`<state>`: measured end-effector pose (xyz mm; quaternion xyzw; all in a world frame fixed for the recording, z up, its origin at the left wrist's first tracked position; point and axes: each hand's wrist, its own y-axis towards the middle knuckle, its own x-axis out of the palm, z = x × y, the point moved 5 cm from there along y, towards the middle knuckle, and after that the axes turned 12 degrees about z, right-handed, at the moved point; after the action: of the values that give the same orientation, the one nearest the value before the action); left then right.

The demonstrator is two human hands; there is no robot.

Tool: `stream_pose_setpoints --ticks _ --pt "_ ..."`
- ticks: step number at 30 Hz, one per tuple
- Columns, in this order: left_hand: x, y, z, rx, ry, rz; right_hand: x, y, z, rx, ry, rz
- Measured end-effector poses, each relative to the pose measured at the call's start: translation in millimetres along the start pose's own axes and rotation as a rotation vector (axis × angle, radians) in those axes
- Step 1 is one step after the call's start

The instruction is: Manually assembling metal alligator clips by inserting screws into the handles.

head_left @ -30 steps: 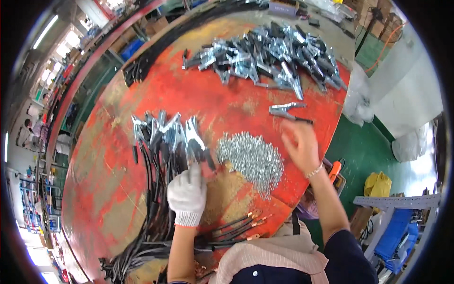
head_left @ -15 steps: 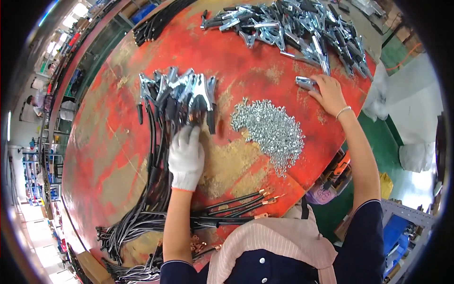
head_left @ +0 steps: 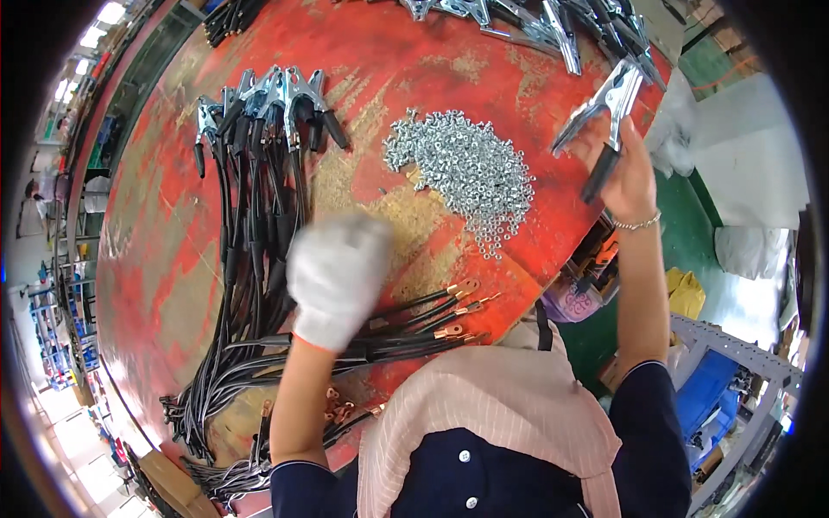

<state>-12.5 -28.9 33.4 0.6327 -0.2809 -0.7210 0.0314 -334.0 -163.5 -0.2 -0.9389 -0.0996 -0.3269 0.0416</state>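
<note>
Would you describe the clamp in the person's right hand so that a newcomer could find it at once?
Start at the round red table and go to its far right edge, beside the pile of small silver nuts. There the bare right hand holds a metal clamp off the table; the other clamps lie flat in heaps.

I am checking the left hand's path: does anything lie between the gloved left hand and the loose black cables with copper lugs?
Nothing visible does. The left hand hovers blurred directly above the cables; the pile of nuts lies aside.
</note>
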Motion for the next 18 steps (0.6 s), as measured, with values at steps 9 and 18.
stream_pose_setpoints --ticks 9,18 --pt "26 -41 72 0.169 -0.029 -0.332 44 -59 75 0.185 0.660 0.059" --pt "20 -44 9 -0.707 -0.724 0.041 48 -78 78 0.143 0.583 0.072"
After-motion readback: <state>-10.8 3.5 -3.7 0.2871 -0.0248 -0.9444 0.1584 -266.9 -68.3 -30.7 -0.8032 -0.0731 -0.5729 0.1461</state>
